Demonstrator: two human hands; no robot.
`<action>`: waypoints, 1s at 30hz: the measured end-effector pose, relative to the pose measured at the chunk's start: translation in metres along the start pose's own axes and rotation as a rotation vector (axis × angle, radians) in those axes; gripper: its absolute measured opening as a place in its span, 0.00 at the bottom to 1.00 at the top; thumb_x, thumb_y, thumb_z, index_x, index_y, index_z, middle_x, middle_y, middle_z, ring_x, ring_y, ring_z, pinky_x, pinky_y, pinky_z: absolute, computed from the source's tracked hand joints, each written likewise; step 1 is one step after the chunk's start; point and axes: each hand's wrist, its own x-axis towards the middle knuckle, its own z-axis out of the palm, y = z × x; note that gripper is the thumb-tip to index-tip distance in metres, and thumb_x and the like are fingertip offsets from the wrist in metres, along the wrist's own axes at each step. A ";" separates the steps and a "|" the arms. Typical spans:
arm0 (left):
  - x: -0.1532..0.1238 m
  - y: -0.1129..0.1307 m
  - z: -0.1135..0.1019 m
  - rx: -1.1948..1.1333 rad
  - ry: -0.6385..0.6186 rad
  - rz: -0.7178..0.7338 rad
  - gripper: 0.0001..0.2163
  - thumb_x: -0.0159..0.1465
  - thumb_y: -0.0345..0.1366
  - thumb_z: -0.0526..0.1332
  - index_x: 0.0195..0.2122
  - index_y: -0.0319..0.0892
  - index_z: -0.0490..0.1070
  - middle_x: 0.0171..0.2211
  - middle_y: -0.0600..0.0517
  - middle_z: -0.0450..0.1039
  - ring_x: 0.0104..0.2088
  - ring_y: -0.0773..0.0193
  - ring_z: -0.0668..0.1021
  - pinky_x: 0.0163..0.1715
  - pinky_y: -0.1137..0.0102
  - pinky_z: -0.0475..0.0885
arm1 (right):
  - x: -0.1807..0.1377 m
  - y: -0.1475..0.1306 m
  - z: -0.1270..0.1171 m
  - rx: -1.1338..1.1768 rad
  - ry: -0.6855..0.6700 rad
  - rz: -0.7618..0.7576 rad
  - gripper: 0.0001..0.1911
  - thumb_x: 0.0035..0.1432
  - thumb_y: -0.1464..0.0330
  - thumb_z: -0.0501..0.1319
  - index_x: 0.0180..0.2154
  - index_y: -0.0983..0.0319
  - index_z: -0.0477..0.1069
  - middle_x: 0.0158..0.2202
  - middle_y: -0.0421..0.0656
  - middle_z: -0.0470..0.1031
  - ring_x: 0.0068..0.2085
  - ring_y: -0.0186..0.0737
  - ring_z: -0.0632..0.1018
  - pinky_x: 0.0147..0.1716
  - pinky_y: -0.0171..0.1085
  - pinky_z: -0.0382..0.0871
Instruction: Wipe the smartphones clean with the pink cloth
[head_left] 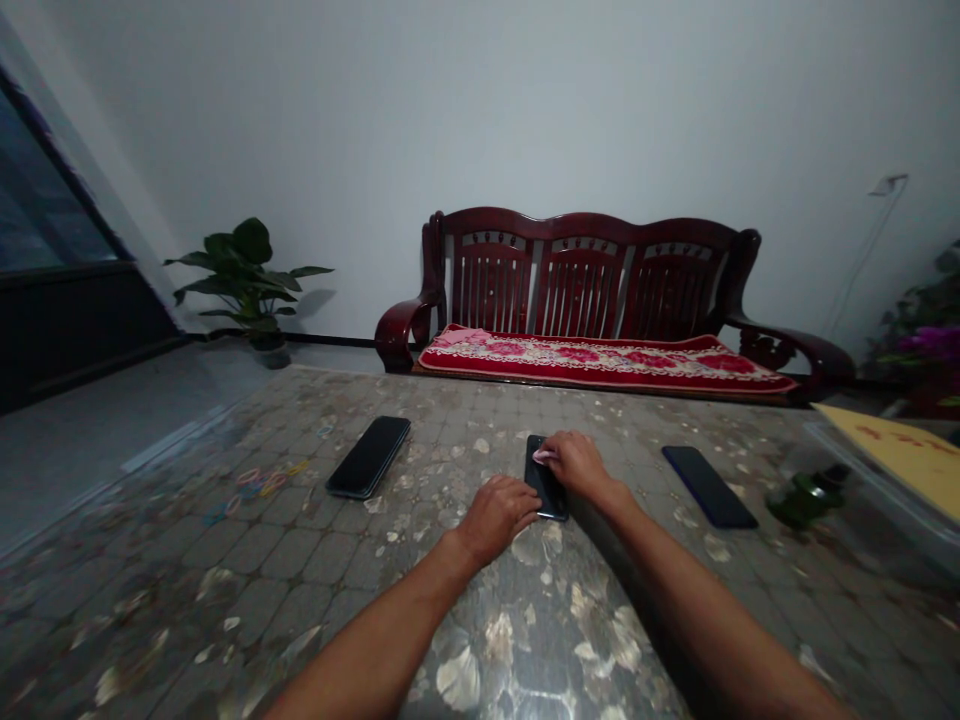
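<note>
A black smartphone (545, 485) lies flat on the table in front of me. My left hand (496, 515) is at its lower left edge, fingertips closed on the rim of the phone. Pinched in my right hand (577, 462) is a small pink cloth (545, 455), pressed against the upper part of the screen. Part of the phone's right side is hidden under the right hand. Another black smartphone (370, 457) rests to the left, and a dark blue phone (709, 486) lies to the right; neither hand touches them.
Colourful rubber bands (259, 483) are scattered at the left of the patterned tablecloth (300, 580). On the right stand a green bottle (808, 497) and a clear plastic box (877, 520) with a yellow card (896, 455) on top. Behind the table is a wooden bench (585, 270); a potted plant (251, 275) stands left.
</note>
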 end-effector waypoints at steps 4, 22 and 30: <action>0.000 0.000 0.000 0.001 0.005 0.004 0.05 0.67 0.35 0.65 0.42 0.45 0.79 0.42 0.50 0.81 0.44 0.59 0.81 0.47 0.64 0.72 | -0.018 -0.003 0.001 0.038 -0.013 -0.108 0.11 0.66 0.66 0.58 0.43 0.57 0.80 0.42 0.44 0.80 0.47 0.43 0.75 0.44 0.37 0.58; -0.003 -0.002 0.006 -0.026 0.028 -0.013 0.06 0.66 0.34 0.65 0.43 0.45 0.80 0.43 0.49 0.82 0.45 0.58 0.81 0.49 0.63 0.73 | -0.002 -0.002 0.001 0.029 -0.034 -0.081 0.13 0.66 0.63 0.58 0.43 0.59 0.79 0.44 0.46 0.80 0.47 0.43 0.76 0.44 0.36 0.61; -0.003 0.000 0.004 -0.023 0.035 -0.014 0.05 0.67 0.34 0.64 0.42 0.45 0.80 0.42 0.48 0.82 0.44 0.58 0.81 0.47 0.64 0.73 | 0.006 -0.002 0.006 0.020 0.011 -0.089 0.13 0.67 0.67 0.56 0.43 0.61 0.80 0.43 0.48 0.79 0.46 0.43 0.75 0.45 0.36 0.60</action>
